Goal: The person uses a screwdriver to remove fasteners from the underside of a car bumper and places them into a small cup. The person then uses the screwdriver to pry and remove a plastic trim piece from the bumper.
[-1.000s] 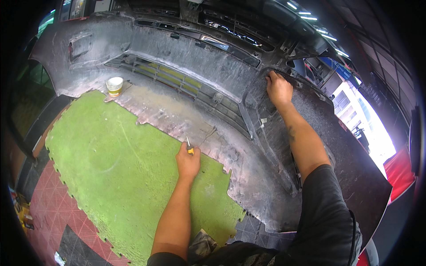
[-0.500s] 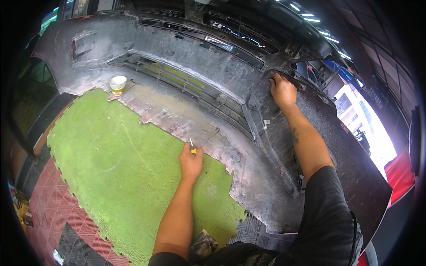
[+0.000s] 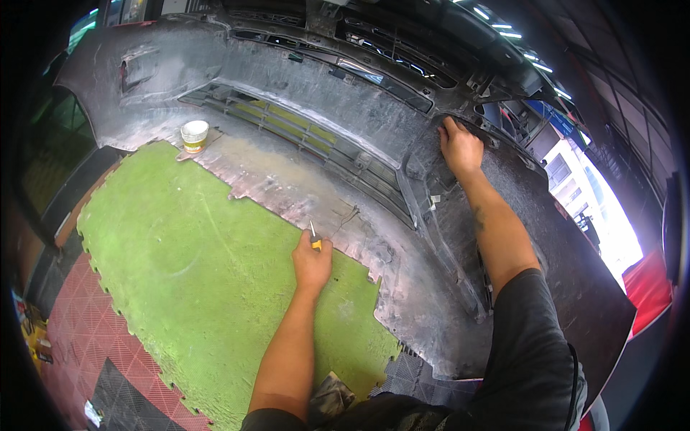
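A large grey and black car bumper [image 3: 295, 90] lies with its dusty inner side toward me, its slatted grille opening in the middle. My left hand [image 3: 312, 264] is closed around a screwdriver [image 3: 315, 241] with a yellow and black handle. The short metal shaft points up and away, over the bumper's ragged near edge. My right hand [image 3: 462, 149] reaches to the bumper's upper right part, beside a raised ridge. Its fingers are curled against the dark plastic, and what lies under the fingertips is hidden.
A small white and yellow cup [image 3: 194, 135] stands on the bumper at the left. Under the near edge lies a green foam mat [image 3: 180, 244], with red floor tiles [image 3: 83, 316] at the lower left. A thin dark wire [image 3: 346, 217] lies on the bumper ahead of my left hand.
The view has shifted very slightly. Both hands keep nearly the same places, the left one still around the screwdriver and the right one still at the bumper.
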Motion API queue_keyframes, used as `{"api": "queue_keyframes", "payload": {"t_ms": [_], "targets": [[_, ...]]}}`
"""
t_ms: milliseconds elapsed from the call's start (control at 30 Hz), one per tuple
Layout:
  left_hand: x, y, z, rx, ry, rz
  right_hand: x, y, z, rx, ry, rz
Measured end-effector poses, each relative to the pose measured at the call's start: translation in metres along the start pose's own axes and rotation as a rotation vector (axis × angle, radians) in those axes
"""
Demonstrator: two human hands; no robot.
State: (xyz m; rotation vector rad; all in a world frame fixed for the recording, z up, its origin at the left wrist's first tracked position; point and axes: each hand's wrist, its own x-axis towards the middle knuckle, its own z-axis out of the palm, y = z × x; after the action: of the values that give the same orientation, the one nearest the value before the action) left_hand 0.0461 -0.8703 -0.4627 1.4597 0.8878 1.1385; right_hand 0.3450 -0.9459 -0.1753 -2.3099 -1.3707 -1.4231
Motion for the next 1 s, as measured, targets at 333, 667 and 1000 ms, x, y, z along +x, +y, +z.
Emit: {"api": "queue_keyframes", "payload": {"t_ms": [333,667,1000], "targets": [[-0.001,0.002,0.001,0.013,0.002,0.010,0.001,0.004,0.017,0.032,0.022,0.056],[-0.001,0.000,0.003,-0.012,0.000,-0.010,-0.006,0.005,0.019,0.020,0.072,0.099],[0.001,-0.004,0.004,0.002,0.014,0.018,-0.001,0.006,0.020,-0.031,0.109,0.072]]}}
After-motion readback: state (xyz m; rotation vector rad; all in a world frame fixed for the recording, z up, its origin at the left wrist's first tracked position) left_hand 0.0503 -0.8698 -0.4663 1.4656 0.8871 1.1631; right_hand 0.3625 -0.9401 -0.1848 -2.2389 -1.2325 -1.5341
